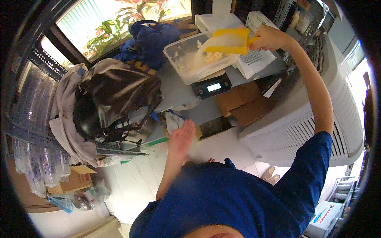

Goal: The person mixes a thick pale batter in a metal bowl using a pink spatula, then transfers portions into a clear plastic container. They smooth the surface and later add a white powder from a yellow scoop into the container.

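Observation:
My right hand [268,38] grips the handle of a yellow plastic scoop [227,41], tilted over a clear plastic tub [186,78]. White granular material streams from the scoop onto pale crumbly clumps in the tub. Under the tub is a black digital kitchen scale [211,86] with a lit display. My left hand [182,138] is held below the shelf edge, its fingers extended and close together, holding nothing; a white cloth with blue ties lies just beyond it.
A black bag [119,95] and a grey garment [67,119] are at the left. Beside the tub lie a blue cloth bag [157,41] and a white printed packet [256,62]. Brown cardboard [241,101] sits below the shelf. A large white slatted appliance [297,128] stands at the right.

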Action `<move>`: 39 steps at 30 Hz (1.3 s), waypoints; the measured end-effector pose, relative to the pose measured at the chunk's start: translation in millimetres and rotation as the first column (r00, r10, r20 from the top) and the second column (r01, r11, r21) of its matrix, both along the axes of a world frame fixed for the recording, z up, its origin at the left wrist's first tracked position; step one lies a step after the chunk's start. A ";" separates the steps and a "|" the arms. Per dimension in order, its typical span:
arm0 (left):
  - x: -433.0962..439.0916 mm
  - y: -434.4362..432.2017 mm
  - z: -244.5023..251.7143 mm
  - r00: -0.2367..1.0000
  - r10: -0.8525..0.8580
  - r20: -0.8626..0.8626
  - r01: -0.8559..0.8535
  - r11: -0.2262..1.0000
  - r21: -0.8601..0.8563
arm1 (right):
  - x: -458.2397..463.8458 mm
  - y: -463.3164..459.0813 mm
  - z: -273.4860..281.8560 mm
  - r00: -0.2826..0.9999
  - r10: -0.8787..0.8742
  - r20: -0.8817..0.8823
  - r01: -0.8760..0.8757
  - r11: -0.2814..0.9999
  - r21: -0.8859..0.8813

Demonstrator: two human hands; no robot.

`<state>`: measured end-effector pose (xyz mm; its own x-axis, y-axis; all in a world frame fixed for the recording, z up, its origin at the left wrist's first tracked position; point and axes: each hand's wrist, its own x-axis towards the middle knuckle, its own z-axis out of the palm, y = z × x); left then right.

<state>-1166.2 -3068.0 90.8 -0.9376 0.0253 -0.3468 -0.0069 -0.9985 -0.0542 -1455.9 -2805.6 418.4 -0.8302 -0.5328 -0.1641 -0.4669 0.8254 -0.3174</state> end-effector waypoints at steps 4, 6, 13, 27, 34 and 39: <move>-6.2 -5.9 9.7 0.998 0.010 0.059 -0.007 0.999 -0.050 | 2.6 -1.7 12.5 0.998 -0.008 0.057 0.007 1.000 0.017; -8.1 -9.2 8.9 0.999 -0.005 0.049 0.008 0.999 -0.052 | 3.4 -2.6 16.7 0.999 -0.026 0.041 0.024 0.999 0.039; -10.0 -15.8 11.1 0.998 -0.042 0.052 0.043 0.999 -0.021 | 2.7 -3.4 23.7 0.998 -0.056 0.021 0.053 0.994 0.098; -3.3 -26.3 2.9 0.998 -0.056 0.041 0.056 0.998 -0.011 | 6.2 -10.4 30.6 0.998 -0.062 0.014 0.060 0.992 0.113; 0.9 -23.4 3.5 0.997 -0.056 0.052 0.058 0.997 -0.042 | 5.9 -4.0 18.2 0.999 -0.050 -0.005 0.050 0.998 0.044; 4.9 -27.7 -2.4 0.997 -0.022 0.080 0.028 0.997 -0.077 | 2.5 7.2 0.3 1.000 -0.011 -0.019 0.010 0.999 -0.032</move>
